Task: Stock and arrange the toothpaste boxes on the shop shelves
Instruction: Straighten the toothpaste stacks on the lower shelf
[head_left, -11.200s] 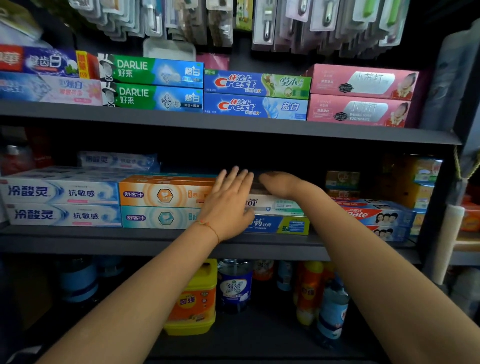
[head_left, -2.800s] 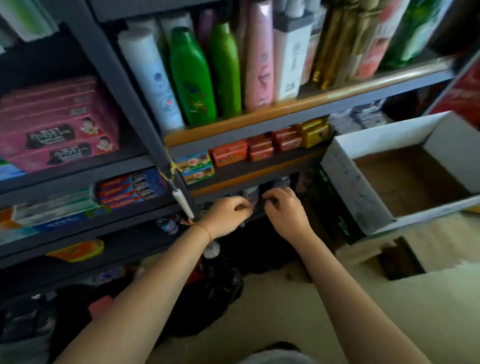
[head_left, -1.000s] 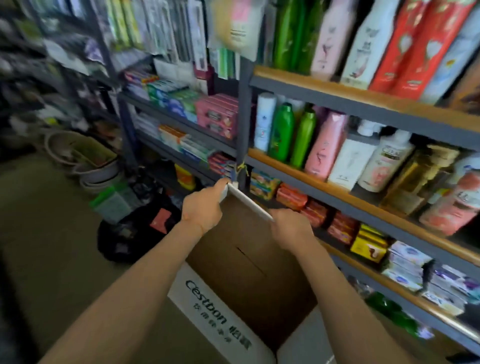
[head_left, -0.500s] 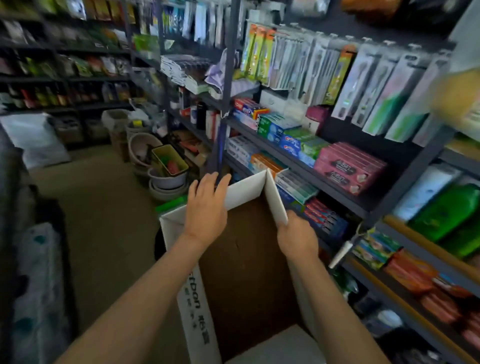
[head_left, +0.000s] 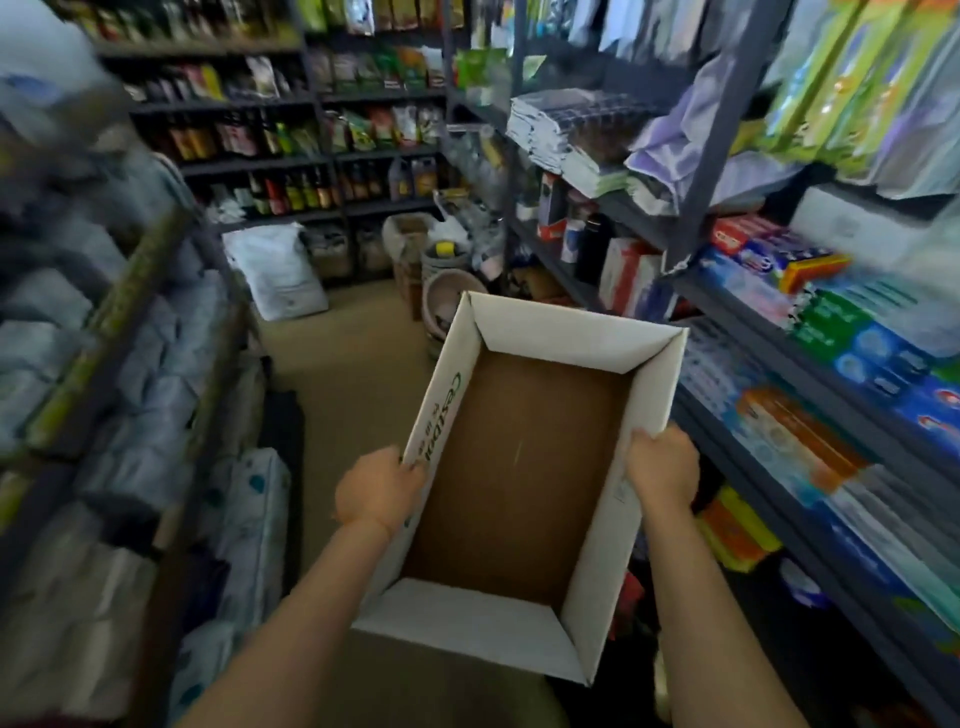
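I hold an empty white carton with a brown inside level in front of me, its open top facing up. My left hand grips its left wall, fingers curled over the rim. My right hand grips the right wall the same way. Nothing lies inside the carton. Toothpaste boxes in green, blue, red and orange lie stacked on the dark shelves to my right, blurred by motion.
A narrow aisle with tan floor runs ahead. Baskets and buckets and a white sack stand at its far end. Shelves of wrapped packs line the left; bottles fill the back shelves.
The carton has swung from tilted on end to level and open upward. My left hand went from flat on its wall to gripping the rim. The view turned left down the aisle.
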